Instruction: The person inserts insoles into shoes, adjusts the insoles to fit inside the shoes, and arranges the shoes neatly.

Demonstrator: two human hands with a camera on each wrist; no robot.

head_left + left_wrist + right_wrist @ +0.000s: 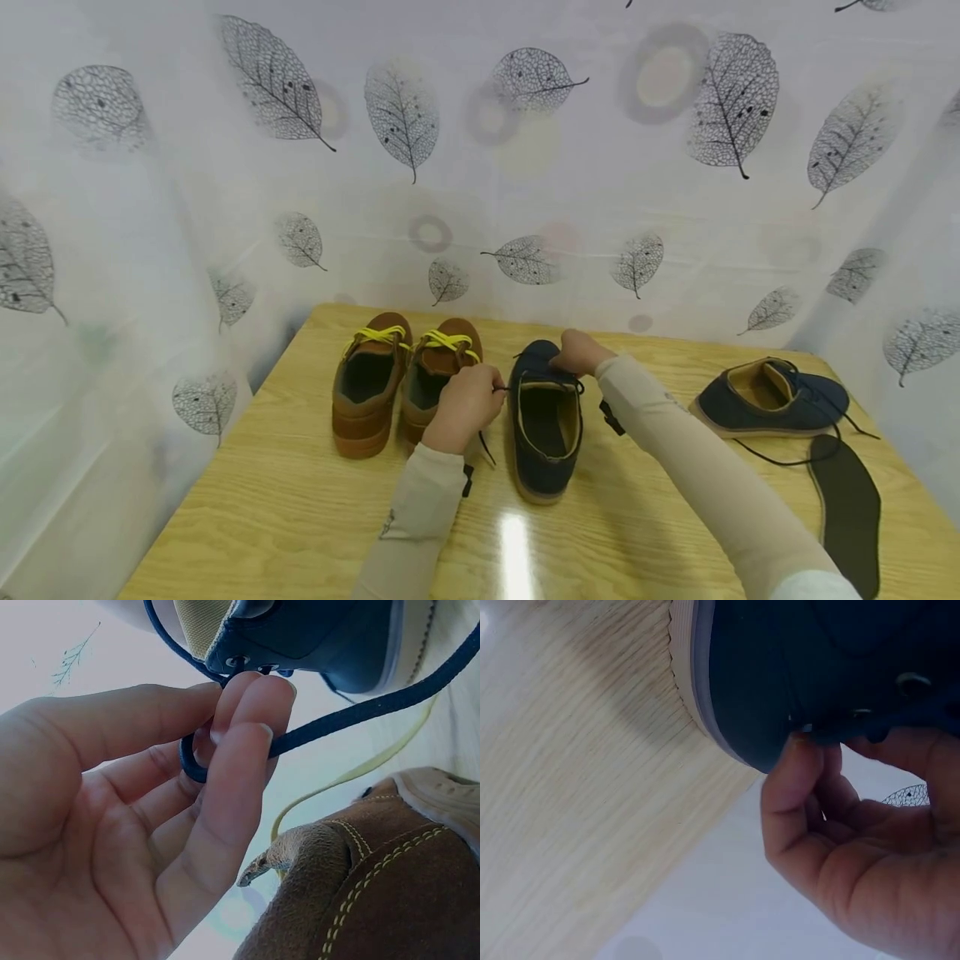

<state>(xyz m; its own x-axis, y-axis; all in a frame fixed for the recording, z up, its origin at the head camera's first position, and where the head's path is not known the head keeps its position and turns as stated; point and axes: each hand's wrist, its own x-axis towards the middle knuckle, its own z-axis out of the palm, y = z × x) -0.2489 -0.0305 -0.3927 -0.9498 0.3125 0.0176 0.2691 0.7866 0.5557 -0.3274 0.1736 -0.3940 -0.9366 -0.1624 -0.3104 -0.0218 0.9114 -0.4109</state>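
Observation:
A navy lace-up shoe [542, 467] stands on the table, toe away from me, its tan-lined opening facing up. To its left, my left hand [468, 406] pinches its dark shoelace [352, 716], which loops round the fingers in the left wrist view. My right hand [581, 353] is at the shoe's front right side. In the right wrist view its thumb and fingertips grip the edge of the shoe's eyelet flap [885, 712]; whether a lace lies between them is hidden.
Close on the left stand two brown shoes [362, 419] with yellow laces [381, 335]. Another navy shoe [813, 392] lies at the right with loose laces, a dark insole [847, 508] in front of it. A leaf-patterned curtain [480, 208] rises behind the wooden table [285, 517].

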